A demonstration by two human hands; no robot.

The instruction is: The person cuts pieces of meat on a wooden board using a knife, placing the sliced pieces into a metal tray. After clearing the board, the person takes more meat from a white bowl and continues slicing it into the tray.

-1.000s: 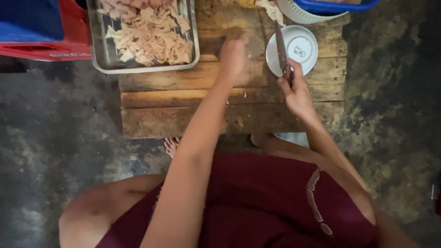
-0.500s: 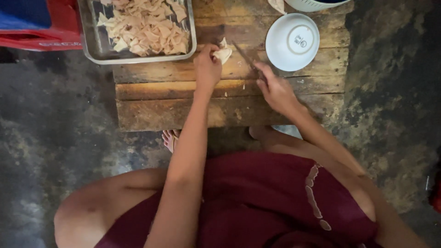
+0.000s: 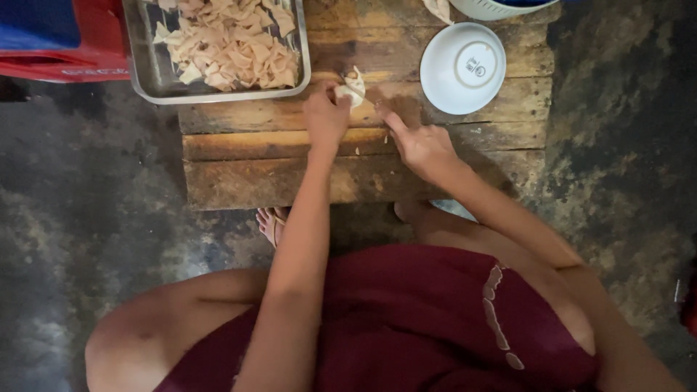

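Head view: a person crouches over a low wooden table set on a dark floor.
Left hand: its fingers pinch a pale piece of food down against the planks.
Right hand: closed, forefinger stretched towards the piece; blur hides whether a knife is in it.
Piece: at the left fingertips, just ahead of the right forefinger, touching the wood.
Doing it well: I judge the pinning fingertips should stay curled back from the cutting line, the piece flat, each cut kept short and even.
Metal tray: just left of the left fingers, heaped with cut pieces of like colour.
White bowl: upside down, right of and beyond the right hand, apart from it.
Hard to make out: any blade near the right forefinger is smeared.
Cut off: a white-rimmed container and the red and blue crate run past the top edge.
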